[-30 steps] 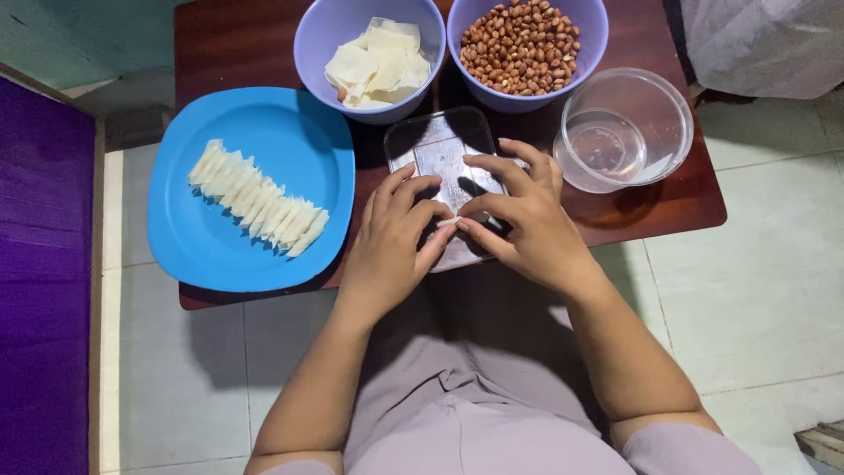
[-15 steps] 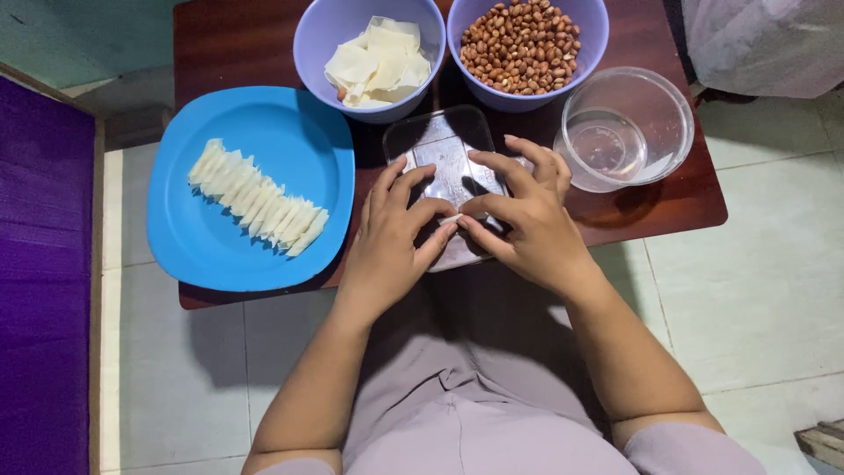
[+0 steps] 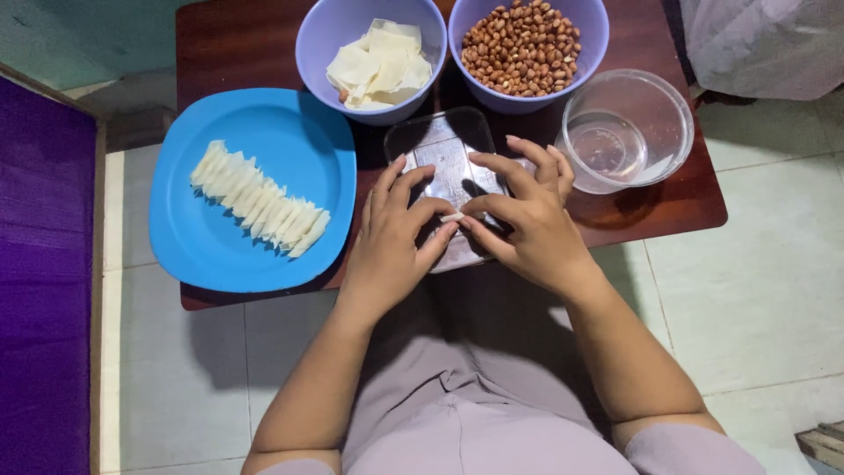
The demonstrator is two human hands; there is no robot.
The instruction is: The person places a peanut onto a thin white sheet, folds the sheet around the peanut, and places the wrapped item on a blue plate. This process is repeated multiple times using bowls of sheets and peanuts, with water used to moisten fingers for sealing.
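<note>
Over the clear tray [image 3: 440,145], left hand [image 3: 391,237] and right hand [image 3: 527,220] pinch one small wrapper roll [image 3: 453,216], apparently half-rolled. Finished rolls [image 3: 259,211] line the blue plate [image 3: 220,255] (about a dozen); wrappers [image 3: 378,66] and peanuts [image 3: 523,44] remain plentiful.

small pale wrapper roll [image 3: 453,216], thin and whitish, lies crosswise, pinched at both ends between the fingertips of the left hand [image 3: 394,237] and right hand [image 3: 527,220], just above a clear rectangular tray [image 3: 440,145].

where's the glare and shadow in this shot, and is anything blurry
Head view: sharp throughout; soft glare on the clear tray and the clear bowl; the left hand and right hand shade the tray beneath them; the table casts a dim shadow on the floor tiles.
</note>
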